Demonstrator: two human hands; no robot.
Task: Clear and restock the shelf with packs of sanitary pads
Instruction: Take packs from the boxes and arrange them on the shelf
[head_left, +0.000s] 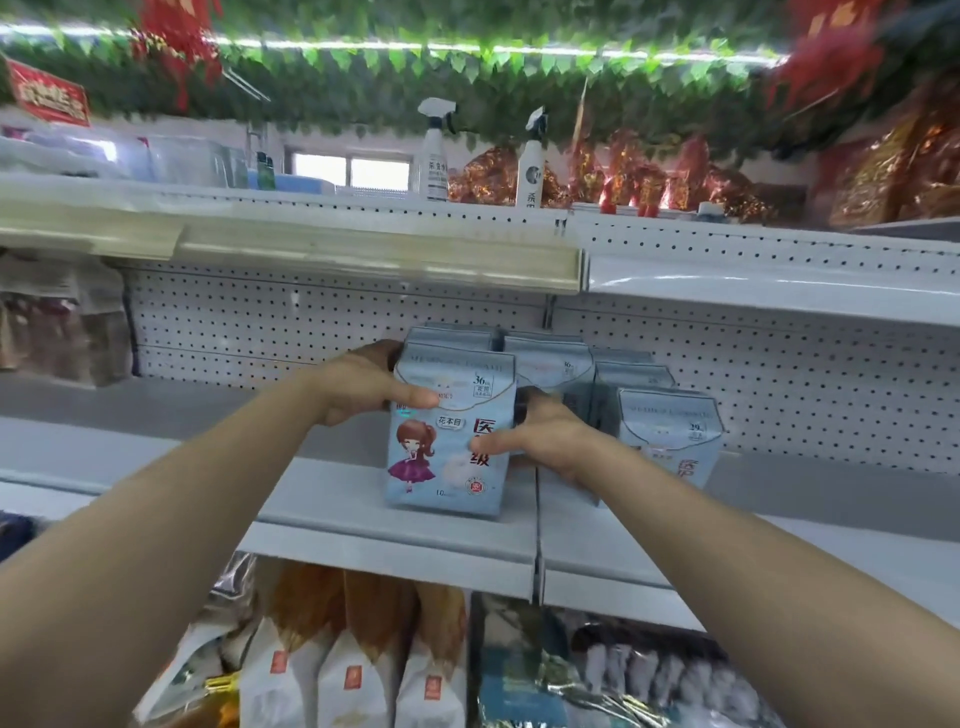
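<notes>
- We see the grey middle shelf (156, 447) spanning the whole width, with a white pegboard back panel (311, 322) behind it.
- Above it runs the upper shelf (363, 254), and over that hangs a green leaf garland (389, 78) with red decorations mixed in.
- Below the middle shelf we make out a row of white paper bags (353, 675) with small orange labels, standing side by side.
- A cluster of pale blue packs of sanitary pads (550, 364) stands on the middle shelf, near its centre, in rows going back towards the pegboard.
- One side pack (670, 441) stands upright just right of the cluster, close to the right forearm.
- The front pack (447, 467), printed with a cartoon girl in a purple dress, is upright at the shelf's front edge; we cannot tell whether its base rests on the shelf or is just clear of it.
- The left hand (358, 387) grips the front pack's upper left corner, thumb laid across the front face and fingers curled behind.
- The right hand (545, 441) grips the same pack's right edge, thumb on the front and fingers wrapped behind.
- Two white spray bottles (435, 156) stand on the upper shelf.
</notes>
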